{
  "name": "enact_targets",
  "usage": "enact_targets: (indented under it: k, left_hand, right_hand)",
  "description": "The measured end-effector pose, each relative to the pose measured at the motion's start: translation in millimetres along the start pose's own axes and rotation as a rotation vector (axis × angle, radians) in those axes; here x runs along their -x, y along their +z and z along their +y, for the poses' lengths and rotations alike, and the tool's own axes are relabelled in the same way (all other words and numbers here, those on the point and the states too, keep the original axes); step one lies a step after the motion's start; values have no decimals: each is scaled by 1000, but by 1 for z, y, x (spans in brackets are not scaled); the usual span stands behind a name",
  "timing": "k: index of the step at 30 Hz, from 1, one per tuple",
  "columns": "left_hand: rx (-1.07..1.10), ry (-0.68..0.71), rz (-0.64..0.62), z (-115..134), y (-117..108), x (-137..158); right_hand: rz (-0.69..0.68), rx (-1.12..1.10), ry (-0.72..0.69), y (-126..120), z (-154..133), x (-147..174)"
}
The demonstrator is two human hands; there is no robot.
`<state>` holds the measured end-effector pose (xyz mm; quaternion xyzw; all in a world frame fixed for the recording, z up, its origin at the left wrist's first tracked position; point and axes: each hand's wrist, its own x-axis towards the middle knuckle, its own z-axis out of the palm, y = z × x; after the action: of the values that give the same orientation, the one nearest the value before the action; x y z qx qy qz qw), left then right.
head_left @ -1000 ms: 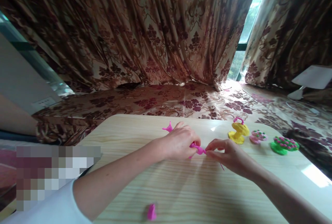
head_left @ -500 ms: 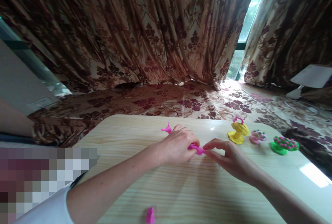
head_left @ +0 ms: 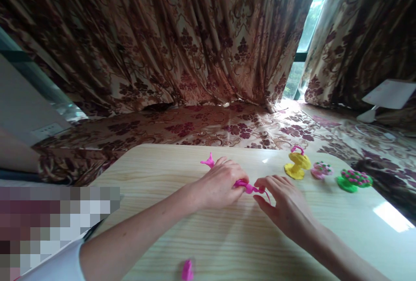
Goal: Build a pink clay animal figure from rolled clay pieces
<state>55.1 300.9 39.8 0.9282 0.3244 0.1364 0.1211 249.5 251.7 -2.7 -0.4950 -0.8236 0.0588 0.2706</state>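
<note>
My left hand [head_left: 224, 184] is closed around one end of a pink modelling clay piece [head_left: 249, 189], above the middle of the table. From that hand the piece sticks out to the right: a rounded lump, then a narrower part ending in a thin curved strand. My right hand [head_left: 286, 196] is beside that thin end, thumb and fingers apart, the fingertips at or just behind the clay; whether they touch it is unclear. Past my left knuckles lies a small pronged pink clay piece [head_left: 208, 160], partly hidden by the hand. Another pink clay lump [head_left: 187, 269] sits near the front edge.
On the pale wooden table [head_left: 156, 233], at the right, stand a yellow clay form with a pink loop [head_left: 297, 166], a pink dotted clay piece [head_left: 321, 170] and a green one with pink dots [head_left: 354, 179]. Behind are patterned curtains [head_left: 195, 47] and a white lamp [head_left: 388, 94].
My right thumb and fingers have parted from their pinch on the clay's thin end, so the strand now shows between them. My left hand keeps its hold. The view has shifted slightly.
</note>
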Motion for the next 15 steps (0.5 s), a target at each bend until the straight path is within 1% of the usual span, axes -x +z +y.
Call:
enact_targets:
  k: [4, 10, 15]
  left_hand:
    - [11, -4, -1, 0, 0, 0]
    - [9, 5, 5, -1, 1, 1]
    - [8, -5, 11, -1, 0, 2]
  right_hand:
    - [-9, 51, -34, 1, -1, -2]
    - [-34, 62, -35, 1, 0, -3]
    - [-3, 44, -24, 2, 3, 0]
